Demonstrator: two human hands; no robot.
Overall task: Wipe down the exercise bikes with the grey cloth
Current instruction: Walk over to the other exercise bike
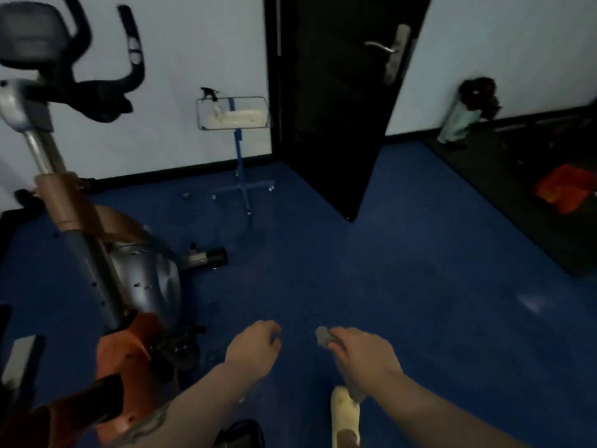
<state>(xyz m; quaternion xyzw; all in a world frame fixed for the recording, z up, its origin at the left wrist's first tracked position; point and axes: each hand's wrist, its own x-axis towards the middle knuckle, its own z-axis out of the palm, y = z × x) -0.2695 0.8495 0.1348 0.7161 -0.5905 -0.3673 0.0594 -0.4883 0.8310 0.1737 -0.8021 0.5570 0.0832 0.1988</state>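
An exercise bike with a grey and orange body, black handlebars and a grey console stands at the left. My right hand grips the grey cloth; a bunched end sticks out past the fingers and a strip hangs below the wrist. My left hand hovers over the blue floor to the right of the bike, fingers curled loosely, holding nothing that I can see. Both hands are apart from the bike.
A blue wheeled stand with a wire basket holding a spray bottle stands by the white wall. A black door hangs open. A dark mat with an orange item lies at right. My light shoe shows below.
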